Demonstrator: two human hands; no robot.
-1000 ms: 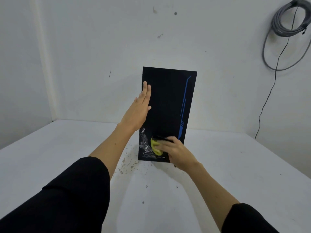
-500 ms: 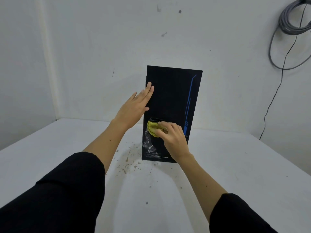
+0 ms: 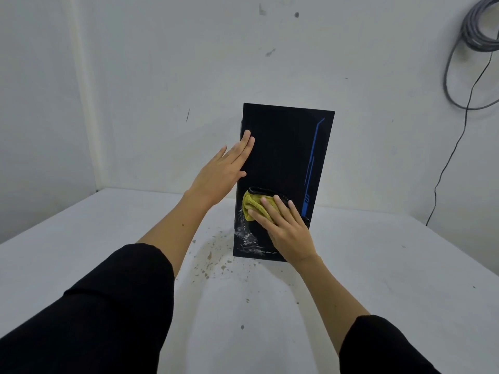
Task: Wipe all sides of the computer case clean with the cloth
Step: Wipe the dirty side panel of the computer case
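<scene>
One black computer case (image 3: 283, 157) stands upright on the white table (image 3: 378, 265). The left hand (image 3: 224, 174), fingers straight, steadies its left edge. The right hand (image 3: 286, 230) presses one yellow cloth (image 3: 252, 207) flat against the lower front; a dark layer, perhaps cloth backing, shows behind.

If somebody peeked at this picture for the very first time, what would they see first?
First, the tall black computer case with a blue stripe, standing upright in the middle of the white table. Next, the bright yellow cloth that the right hand presses flat against the case's lower front, while the left hand lies flat against its left edge. A coil of grey cable hangs on the wall at top right.
</scene>
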